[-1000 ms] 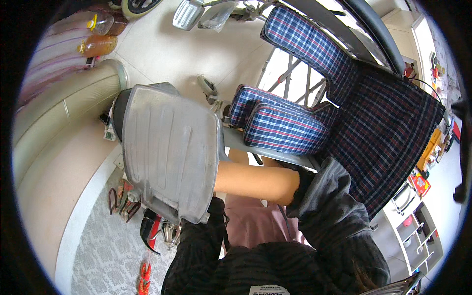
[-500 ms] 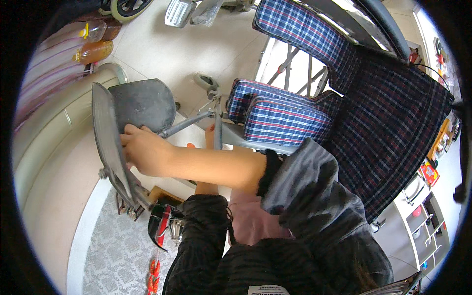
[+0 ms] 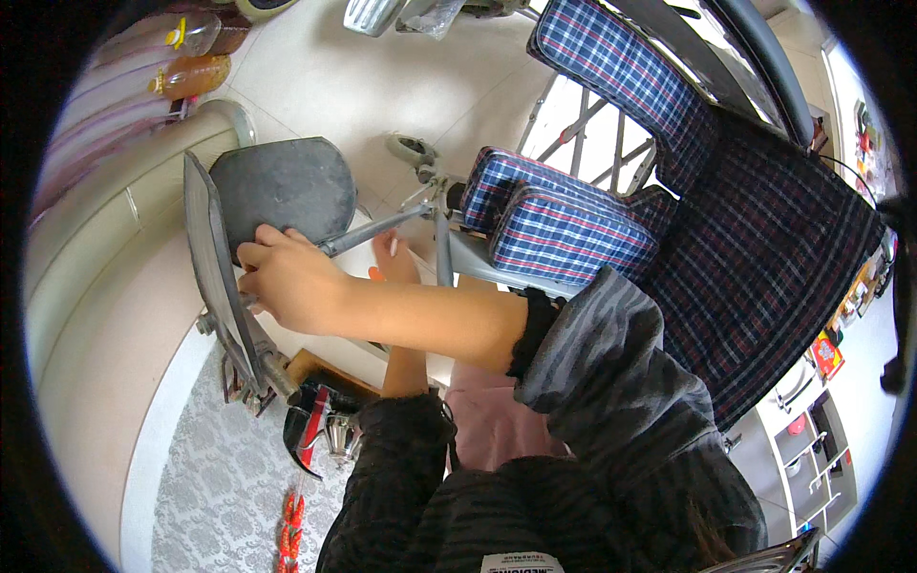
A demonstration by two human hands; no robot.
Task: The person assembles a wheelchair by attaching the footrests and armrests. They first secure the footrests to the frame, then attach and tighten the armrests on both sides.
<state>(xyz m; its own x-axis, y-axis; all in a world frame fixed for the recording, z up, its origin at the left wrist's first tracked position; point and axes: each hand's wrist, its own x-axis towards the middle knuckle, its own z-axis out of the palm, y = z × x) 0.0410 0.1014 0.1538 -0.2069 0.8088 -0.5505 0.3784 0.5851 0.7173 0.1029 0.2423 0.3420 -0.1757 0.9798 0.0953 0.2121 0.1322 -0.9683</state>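
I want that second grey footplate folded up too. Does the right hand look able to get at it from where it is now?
Probably yes. The right hand rests on the upright footplate's edge, and the round grey footplate lies just beyond its fingers with nothing between them.

footrest plate [image 3: 222, 286]: grey, flat, turned up on its edge, seen edge-on | second footrest plate [image 3: 282, 186]: grey, rounded, its flat face toward the camera, just beside the first | metal rod [image 3: 373, 232]: thin, grey, slanting, beside both plates

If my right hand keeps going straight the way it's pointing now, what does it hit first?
Your right hand points left and already touches the thin grey footplate seen edge-on. Going on, it would likely press into that plate; beyond it lies the pale curved wall, though depth is hard to judge.
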